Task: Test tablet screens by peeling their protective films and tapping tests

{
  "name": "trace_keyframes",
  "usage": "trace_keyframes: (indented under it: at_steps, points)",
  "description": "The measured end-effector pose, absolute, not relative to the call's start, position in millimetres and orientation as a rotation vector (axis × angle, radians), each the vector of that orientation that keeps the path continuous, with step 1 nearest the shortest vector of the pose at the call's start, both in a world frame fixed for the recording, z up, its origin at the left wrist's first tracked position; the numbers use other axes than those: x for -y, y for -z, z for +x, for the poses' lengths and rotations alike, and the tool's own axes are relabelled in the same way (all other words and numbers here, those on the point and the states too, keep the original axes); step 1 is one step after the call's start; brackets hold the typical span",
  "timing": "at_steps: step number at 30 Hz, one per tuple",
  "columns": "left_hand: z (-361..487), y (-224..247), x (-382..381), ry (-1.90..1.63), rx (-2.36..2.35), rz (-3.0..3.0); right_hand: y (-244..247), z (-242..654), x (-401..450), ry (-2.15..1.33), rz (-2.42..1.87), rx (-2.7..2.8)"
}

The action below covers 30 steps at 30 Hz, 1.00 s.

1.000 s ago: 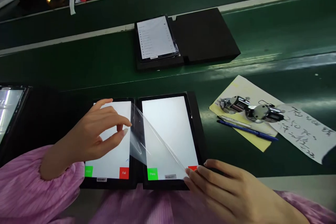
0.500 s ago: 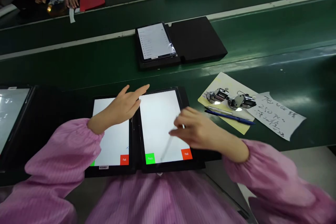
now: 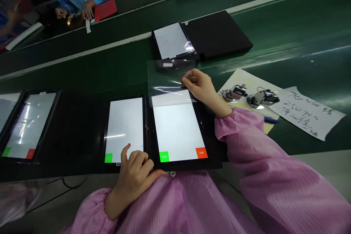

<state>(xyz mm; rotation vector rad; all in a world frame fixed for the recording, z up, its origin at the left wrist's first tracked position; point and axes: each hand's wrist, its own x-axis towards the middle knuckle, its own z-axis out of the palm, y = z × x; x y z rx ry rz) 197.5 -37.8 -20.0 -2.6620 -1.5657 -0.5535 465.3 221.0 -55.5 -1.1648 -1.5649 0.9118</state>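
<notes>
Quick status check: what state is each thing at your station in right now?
Clear film: partly over the right tablet's top end, right hand on it.
Right tablet: screen lit white, Pass and Fail showing.
Left tablet: likewise lit.
Left hand: curled at its lower edge.
Far tablet: lit, showing a list.

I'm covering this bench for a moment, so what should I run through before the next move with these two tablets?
1. Clear film off the right tablet: not ok, the right hand holds it and its lower edge overlaps the top of the screen.
2. Right tablet's Pass and Fail buttons in view: ok.
3. Left tablet screen free of marks: not ok, a small blue mark shows beside the left hand.
4. Left tablet's Fail button uncovered: not ok, the left hand sits over that corner.
5. Right screen free of scratches: cannot tell from this view.
6. Tally counters at hand: ok, both sit right of the right tablet.
</notes>
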Motion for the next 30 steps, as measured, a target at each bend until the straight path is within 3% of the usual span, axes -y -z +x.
trace_keyframes:
  at_steps: [15,22,30]
  points:
    - [201,27,26,0.69,1.612,-2.52,70,465,-226,-0.896,-1.145,1.349]
    - [203,20,28,0.591,1.684,-2.583,72,464,-236,-0.896,-1.128,1.339]
    - [127,-13,-110,0.388,2.007,-2.423,75,466,-227,-0.788,-1.133,1.327]
